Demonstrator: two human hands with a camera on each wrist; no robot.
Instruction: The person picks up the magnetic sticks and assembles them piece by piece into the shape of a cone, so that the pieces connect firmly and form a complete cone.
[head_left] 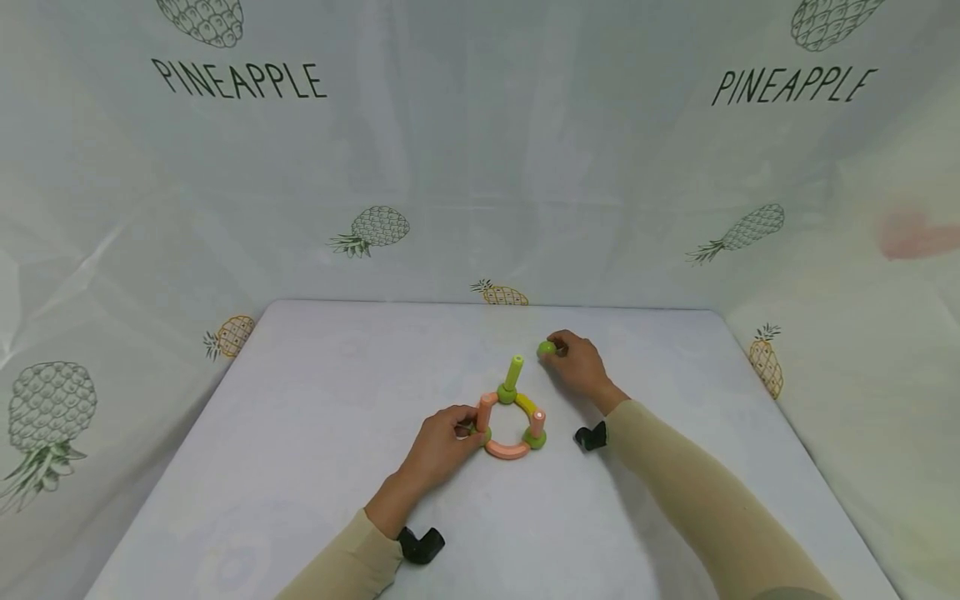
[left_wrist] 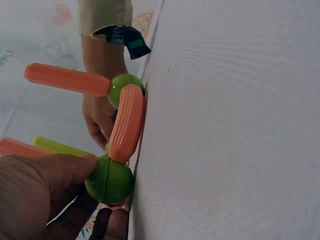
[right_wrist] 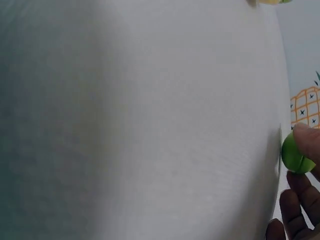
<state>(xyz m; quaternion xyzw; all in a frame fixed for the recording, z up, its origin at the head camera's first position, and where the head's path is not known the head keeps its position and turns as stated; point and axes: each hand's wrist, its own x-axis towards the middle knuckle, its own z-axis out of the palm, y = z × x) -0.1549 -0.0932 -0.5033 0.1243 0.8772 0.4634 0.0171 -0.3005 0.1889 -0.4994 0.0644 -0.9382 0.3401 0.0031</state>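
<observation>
A ring of curved orange rods (head_left: 507,451) and a curved yellow rod (head_left: 527,403) lies on the table, joined by green balls (head_left: 507,394). From these balls rise a yellow-green rod (head_left: 513,372) and two straight orange rods (head_left: 537,422). With thumb and fingers, my left hand (head_left: 438,446) grips the ring's left green ball (left_wrist: 111,181), below its upright rod. Behind the ring to the right, my right hand (head_left: 579,365) pinches a separate green ball (right_wrist: 294,155) close over the table, apart from the ring.
The white table (head_left: 360,358) ends at a back edge in front of a hanging sheet (head_left: 525,167) printed with pineapples. Black wrist devices (head_left: 422,546) stick out beside both sleeves.
</observation>
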